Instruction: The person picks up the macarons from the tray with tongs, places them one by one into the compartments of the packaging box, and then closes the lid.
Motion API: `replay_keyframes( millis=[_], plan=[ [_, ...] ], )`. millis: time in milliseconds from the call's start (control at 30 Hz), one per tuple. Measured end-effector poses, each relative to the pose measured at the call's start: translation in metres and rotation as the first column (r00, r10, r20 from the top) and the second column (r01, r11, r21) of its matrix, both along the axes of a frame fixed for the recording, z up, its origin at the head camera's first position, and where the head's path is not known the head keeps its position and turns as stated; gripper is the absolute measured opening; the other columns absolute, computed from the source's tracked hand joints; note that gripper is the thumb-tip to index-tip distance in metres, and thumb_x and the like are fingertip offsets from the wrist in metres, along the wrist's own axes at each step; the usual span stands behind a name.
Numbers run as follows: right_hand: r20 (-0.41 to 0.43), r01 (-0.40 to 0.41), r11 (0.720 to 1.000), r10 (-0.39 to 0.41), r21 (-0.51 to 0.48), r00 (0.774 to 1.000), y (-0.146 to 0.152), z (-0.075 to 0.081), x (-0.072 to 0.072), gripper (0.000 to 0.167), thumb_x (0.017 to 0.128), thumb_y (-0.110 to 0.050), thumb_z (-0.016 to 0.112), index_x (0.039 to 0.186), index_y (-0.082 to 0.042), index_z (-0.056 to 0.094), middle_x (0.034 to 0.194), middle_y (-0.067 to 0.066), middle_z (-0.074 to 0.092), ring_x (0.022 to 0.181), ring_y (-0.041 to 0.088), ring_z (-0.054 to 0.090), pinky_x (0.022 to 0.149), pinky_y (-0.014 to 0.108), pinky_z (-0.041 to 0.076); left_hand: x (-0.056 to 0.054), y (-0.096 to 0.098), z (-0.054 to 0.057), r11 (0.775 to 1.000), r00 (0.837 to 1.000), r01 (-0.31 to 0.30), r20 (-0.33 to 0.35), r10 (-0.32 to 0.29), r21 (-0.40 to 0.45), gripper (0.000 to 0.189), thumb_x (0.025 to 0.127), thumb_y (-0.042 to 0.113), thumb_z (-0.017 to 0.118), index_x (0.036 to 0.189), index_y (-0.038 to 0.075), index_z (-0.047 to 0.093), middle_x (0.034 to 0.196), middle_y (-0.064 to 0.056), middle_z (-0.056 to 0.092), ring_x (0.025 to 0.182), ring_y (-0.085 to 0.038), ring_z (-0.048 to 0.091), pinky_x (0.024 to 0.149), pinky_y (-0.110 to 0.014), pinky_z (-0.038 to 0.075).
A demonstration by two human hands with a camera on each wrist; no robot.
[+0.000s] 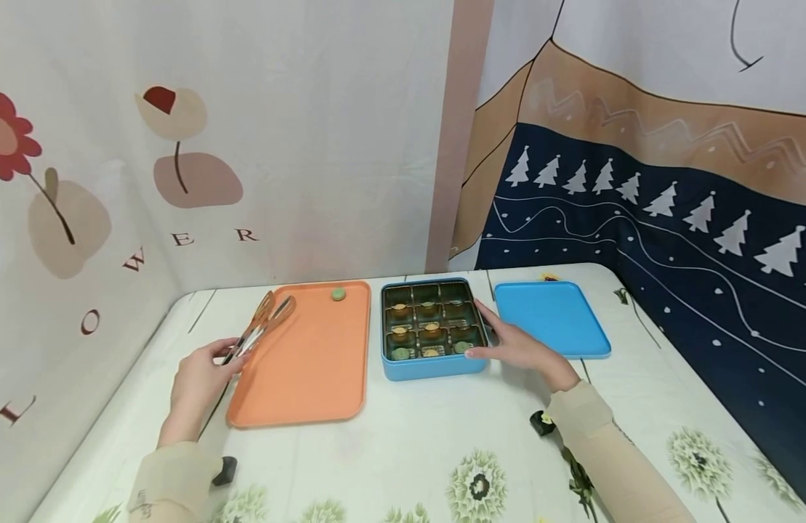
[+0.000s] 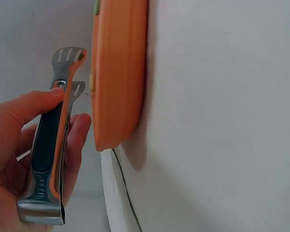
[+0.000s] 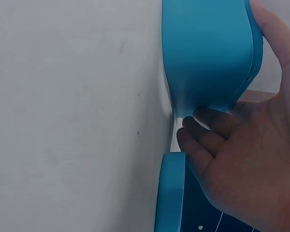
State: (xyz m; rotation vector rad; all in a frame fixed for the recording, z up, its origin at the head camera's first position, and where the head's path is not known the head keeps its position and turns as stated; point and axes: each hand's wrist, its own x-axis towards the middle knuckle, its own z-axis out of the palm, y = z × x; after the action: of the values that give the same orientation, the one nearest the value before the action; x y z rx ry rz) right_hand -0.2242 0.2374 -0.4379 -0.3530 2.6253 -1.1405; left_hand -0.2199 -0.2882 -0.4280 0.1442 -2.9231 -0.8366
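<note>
My left hand (image 1: 202, 374) holds metal food tongs (image 1: 260, 327) with dark handle grips, their slotted heads above the left edge of an orange tray (image 1: 298, 378). In the left wrist view the thumb presses one arm of the tongs (image 2: 50, 130). A small round green piece (image 1: 339, 294) lies near the tray's far edge. My right hand (image 1: 517, 345) grips the right side of a blue box (image 1: 435, 368), thumb on the rim near its front corner, fingers along the side. Inside, a dark divided insert bears several small green and yellow round pieces (image 1: 400, 354).
A flat blue lid (image 1: 551, 319) lies right of the box, close to the right hand. The patterned white tablecloth (image 1: 389, 450) covers the table. Printed curtains (image 1: 324, 145) stand behind and at both sides.
</note>
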Motion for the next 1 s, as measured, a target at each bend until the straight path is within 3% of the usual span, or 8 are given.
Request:
replay_keyframes(
  millis=[200,367,533,700,833,1000],
  plan=[
    [0.007,0.002,1.000,-0.002,-0.004,1.000,-0.0013,0.0018,0.0007,0.109,0.087,-0.051,0.073,0.162,-0.023,-0.002,0.168,0.018,0.006,0.151,0.049,0.016,0.111,0.071,0.026,-0.0043,-0.0008,-0.0018,0.998,1.000,-0.009,0.014,0.010,-0.059,0.052,0.096,0.032,0.066,0.137,0.001,0.057,0.125,-0.027,0.065,0.096,-0.040,0.068,0.060,-0.032,0.045],
    [0.002,0.001,1.000,-0.001,-0.006,1.000,-0.0017,0.0026,-0.0001,0.108,0.088,-0.048,0.073,0.162,-0.022,-0.002,0.168,0.018,0.007,0.150,0.049,0.016,0.111,0.070,0.026,-0.0070,-0.0004,-0.0002,0.997,0.997,0.001,0.079,0.005,-0.074,0.052,0.098,0.033,0.063,0.140,0.003,0.054,0.123,-0.026,0.066,0.080,-0.031,0.071,0.054,-0.031,0.041],
    [0.001,-0.002,1.000,0.002,-0.007,1.000,-0.0016,0.0037,0.0005,0.108,0.088,-0.049,0.073,0.162,-0.024,-0.002,0.168,0.018,0.007,0.151,0.048,0.016,0.112,0.070,0.026,-0.0081,-0.0003,0.0003,0.997,0.993,0.004,0.122,0.005,-0.079,0.051,0.100,0.032,0.060,0.142,0.002,0.052,0.103,-0.019,0.075,0.078,-0.028,0.070,0.054,-0.032,0.040],
    [0.000,-0.001,1.000,0.001,-0.005,1.000,-0.0015,0.0041,0.0017,0.108,0.087,-0.050,0.073,0.162,-0.024,-0.001,0.167,0.018,0.008,0.150,0.048,0.017,0.112,0.070,0.026,-0.0080,-0.0011,-0.0003,0.997,0.993,-0.009,0.118,0.018,-0.077,0.051,0.100,0.032,0.060,0.140,0.002,0.054,0.085,-0.012,0.076,0.070,-0.022,0.066,0.054,-0.031,0.038],
    [-0.002,0.001,1.000,-0.001,0.000,1.000,-0.0021,0.0040,0.0023,0.109,0.087,-0.051,0.073,0.162,-0.023,-0.001,0.167,0.019,0.010,0.150,0.049,0.018,0.111,0.070,0.027,-0.0067,-0.0014,-0.0001,0.996,0.993,-0.017,0.112,0.026,-0.083,0.051,0.099,0.033,0.062,0.139,0.002,0.055,0.083,-0.010,0.075,0.068,-0.019,0.063,0.054,-0.031,0.036],
    [-0.005,-0.004,1.000,0.004,0.001,1.000,-0.0020,0.0032,0.0018,0.109,0.087,-0.052,0.072,0.162,-0.021,-0.001,0.166,0.021,0.012,0.149,0.050,0.020,0.110,0.070,0.028,-0.0031,0.0012,0.0011,0.998,0.999,0.002,0.047,0.001,-0.066,0.046,0.098,0.028,0.064,0.134,0.000,0.058,0.086,-0.014,0.076,0.064,-0.015,0.063,0.053,-0.030,0.037]
  ],
)
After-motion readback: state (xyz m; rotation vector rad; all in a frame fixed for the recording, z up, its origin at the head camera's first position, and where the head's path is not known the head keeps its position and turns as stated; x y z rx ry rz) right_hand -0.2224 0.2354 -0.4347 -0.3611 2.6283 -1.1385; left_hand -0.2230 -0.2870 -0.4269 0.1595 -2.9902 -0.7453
